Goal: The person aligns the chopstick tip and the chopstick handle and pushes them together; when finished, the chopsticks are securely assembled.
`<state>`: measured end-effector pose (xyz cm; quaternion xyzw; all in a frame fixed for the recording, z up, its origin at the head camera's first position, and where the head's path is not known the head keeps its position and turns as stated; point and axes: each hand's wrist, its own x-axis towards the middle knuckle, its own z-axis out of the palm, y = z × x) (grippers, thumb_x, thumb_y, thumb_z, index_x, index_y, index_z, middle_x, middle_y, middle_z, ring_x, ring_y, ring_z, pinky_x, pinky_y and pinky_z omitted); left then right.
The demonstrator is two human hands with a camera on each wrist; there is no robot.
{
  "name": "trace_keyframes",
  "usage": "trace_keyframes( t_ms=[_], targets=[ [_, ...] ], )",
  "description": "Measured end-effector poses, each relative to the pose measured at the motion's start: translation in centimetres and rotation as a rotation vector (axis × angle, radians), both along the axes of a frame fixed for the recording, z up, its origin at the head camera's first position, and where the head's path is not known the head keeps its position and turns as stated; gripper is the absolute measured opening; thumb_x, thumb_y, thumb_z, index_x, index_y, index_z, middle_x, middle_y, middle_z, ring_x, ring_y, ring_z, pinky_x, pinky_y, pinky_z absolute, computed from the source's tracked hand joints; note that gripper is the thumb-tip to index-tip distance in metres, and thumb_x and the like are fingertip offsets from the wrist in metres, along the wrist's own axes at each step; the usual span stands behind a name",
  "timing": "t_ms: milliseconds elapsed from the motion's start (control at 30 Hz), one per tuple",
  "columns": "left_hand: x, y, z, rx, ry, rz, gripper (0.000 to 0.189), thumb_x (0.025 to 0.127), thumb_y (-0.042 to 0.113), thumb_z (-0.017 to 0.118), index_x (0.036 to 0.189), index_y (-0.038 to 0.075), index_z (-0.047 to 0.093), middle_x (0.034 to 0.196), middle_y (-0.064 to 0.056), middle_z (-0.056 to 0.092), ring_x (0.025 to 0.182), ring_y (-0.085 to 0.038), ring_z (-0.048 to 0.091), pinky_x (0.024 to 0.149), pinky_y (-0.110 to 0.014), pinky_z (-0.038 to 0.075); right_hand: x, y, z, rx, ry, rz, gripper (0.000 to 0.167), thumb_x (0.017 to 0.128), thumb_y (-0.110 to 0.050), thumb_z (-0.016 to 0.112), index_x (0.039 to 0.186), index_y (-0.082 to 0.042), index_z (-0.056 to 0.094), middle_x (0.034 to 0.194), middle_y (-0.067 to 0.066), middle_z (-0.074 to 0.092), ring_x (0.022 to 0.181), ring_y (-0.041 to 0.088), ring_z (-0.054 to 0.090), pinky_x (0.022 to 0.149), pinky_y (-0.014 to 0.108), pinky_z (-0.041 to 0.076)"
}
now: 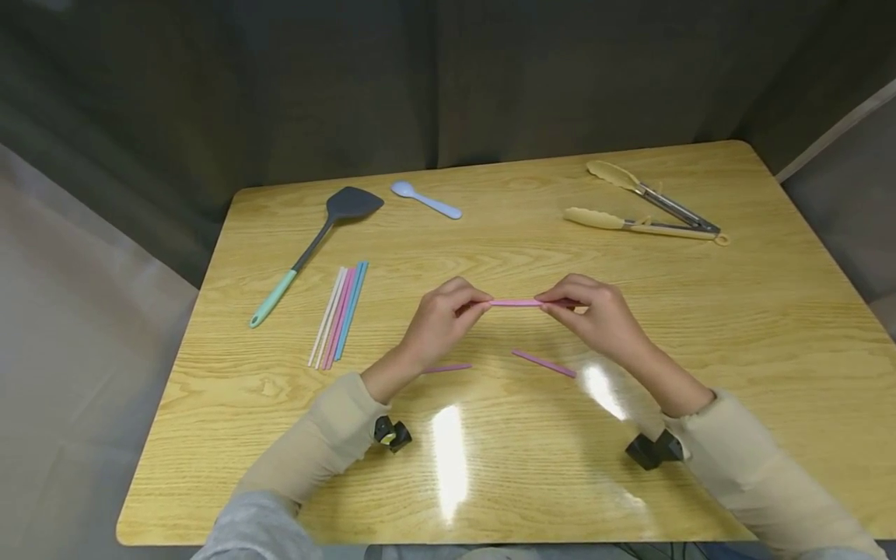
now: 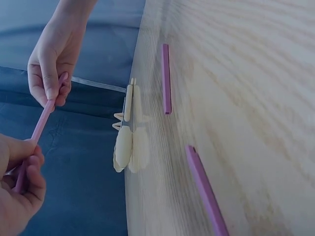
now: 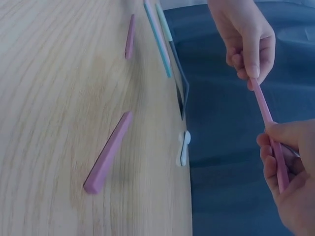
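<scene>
A pink chopstick [image 1: 516, 302] is held level above the table between both hands. My left hand [image 1: 442, 317] pinches one end between thumb and fingers, and my right hand [image 1: 596, 313] pinches the other; the ends are partly hidden in the fingers. In the left wrist view the chopstick [image 2: 41, 121] runs straight from one hand to the other. Beneath the hands, two short purple-pink stick pieces lie apart on the wood: a left piece [image 1: 451, 367], partly covered by my left wrist in the head view, and a right piece [image 1: 544, 363].
A row of white, pink and blue chopsticks [image 1: 339, 315] lies on the left. Beyond it is a dark spatula [image 1: 353, 204] with a mint handle. A small blue spoon [image 1: 427, 200] and spread cream tongs [image 1: 647, 206] lie near the table's [image 1: 770, 327] back edge.
</scene>
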<state>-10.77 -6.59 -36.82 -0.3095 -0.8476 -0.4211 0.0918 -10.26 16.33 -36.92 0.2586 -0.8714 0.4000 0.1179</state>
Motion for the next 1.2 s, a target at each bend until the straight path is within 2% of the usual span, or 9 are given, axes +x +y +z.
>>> trace_keyframes(
  t_ms=[167, 267, 400, 567, 667, 767, 867, 1067, 1200],
  targets=[
    [-0.2, -0.2, 0.2, -0.080, -0.011, -0.013, 0.013, 0.086, 0.008, 0.059, 0.093, 0.004, 0.068, 0.085, -0.003, 0.061, 0.067, -0.009, 0.051, 0.058, -0.017, 0.042, -0.3, 0.2, -0.2, 0.022, 0.016, 0.025, 0.016, 0.073, 0.005, 0.068, 0.086, -0.004, 0.069, 0.076, 0.001, 0.062, 0.067, 0.005, 0.052, 0.059, 0.015, 0.044],
    [-0.3, -0.4, 0.4, -0.187, 0.040, 0.011, 0.012, 0.085, 0.011, 0.061, 0.093, 0.008, 0.070, 0.086, -0.001, 0.062, 0.075, -0.011, 0.052, 0.067, -0.020, 0.042, -0.4, 0.2, -0.4, 0.041, 0.042, 0.034, 0.017, 0.073, 0.005, 0.068, 0.087, -0.004, 0.068, 0.077, 0.002, 0.063, 0.068, 0.005, 0.052, 0.059, 0.016, 0.045],
    [-0.4, -0.7, 0.7, -0.323, 0.119, 0.041, 0.012, 0.083, 0.014, 0.064, 0.092, 0.010, 0.071, 0.087, 0.001, 0.060, 0.078, -0.013, 0.050, 0.071, -0.024, 0.041, -0.5, 0.3, -0.6, 0.052, 0.082, 0.041, 0.020, 0.073, 0.007, 0.067, 0.088, -0.005, 0.069, 0.081, 0.002, 0.064, 0.069, 0.006, 0.052, 0.060, 0.019, 0.045],
    [-0.4, -1.3, 0.6, -0.386, 0.135, 0.016, 0.011, 0.083, 0.012, 0.063, 0.091, 0.007, 0.070, 0.087, -0.001, 0.059, 0.080, -0.013, 0.051, 0.069, -0.021, 0.043, -0.5, 0.5, -0.7, 0.036, 0.074, 0.041, 0.022, 0.074, 0.008, 0.066, 0.091, -0.005, 0.068, 0.084, 0.003, 0.064, 0.071, 0.008, 0.053, 0.061, 0.019, 0.044],
    [-0.5, -2.0, 0.2, -0.393, 0.170, 0.023, 0.009, 0.084, 0.011, 0.062, 0.088, 0.007, 0.070, 0.086, -0.001, 0.060, 0.080, -0.015, 0.052, 0.070, -0.022, 0.044, -0.6, 0.9, -1.1, 0.036, 0.010, 0.012, 0.025, 0.077, 0.005, 0.065, 0.100, -0.003, 0.065, 0.089, 0.005, 0.064, 0.075, 0.010, 0.054, 0.065, 0.022, 0.045],
    [-0.4, -3.3, -0.2, -0.386, 0.178, 0.078, 0.009, 0.084, 0.011, 0.062, 0.088, 0.007, 0.069, 0.086, -0.002, 0.060, 0.080, -0.016, 0.053, 0.070, -0.023, 0.044, -0.9, 1.6, -1.7, 0.027, -0.095, -0.021, 0.032, 0.081, -0.001, 0.062, 0.113, -0.002, 0.058, 0.094, 0.008, 0.063, 0.078, 0.012, 0.054, 0.069, 0.024, 0.046],
    [-0.3, -5.0, -0.7, -0.375, 0.133, 0.165, 0.009, 0.084, 0.011, 0.063, 0.089, 0.006, 0.067, 0.086, -0.003, 0.060, 0.078, -0.017, 0.053, 0.067, -0.023, 0.045, -1.0, 2.3, -2.4, 0.052, -0.197, -0.029, 0.034, 0.086, -0.005, 0.058, 0.119, -0.002, 0.054, 0.096, 0.009, 0.062, 0.079, 0.013, 0.054, 0.069, 0.024, 0.045],
    [0.0, -8.4, -2.0, -0.384, -0.004, 0.352, 0.010, 0.083, 0.008, 0.061, 0.090, 0.003, 0.066, 0.083, -0.006, 0.061, 0.072, -0.018, 0.055, 0.060, -0.025, 0.047, -0.3, 2.7, -4.5, 0.178, -0.327, 0.074, 0.024, 0.086, -0.004, 0.058, 0.109, -0.001, 0.060, 0.090, 0.005, 0.062, 0.076, 0.014, 0.054, 0.064, 0.027, 0.046],
    [0.1, -10.2, -2.9, -0.400, -0.061, 0.433, 0.010, 0.082, 0.005, 0.061, 0.088, -0.002, 0.064, 0.079, -0.010, 0.062, 0.067, -0.020, 0.056, 0.056, -0.027, 0.047, 0.4, 2.3, -5.9, 0.267, -0.365, 0.141, 0.020, 0.085, -0.009, 0.061, 0.104, -0.004, 0.062, 0.086, 0.000, 0.060, 0.072, 0.010, 0.052, 0.061, 0.025, 0.044]
  ],
)
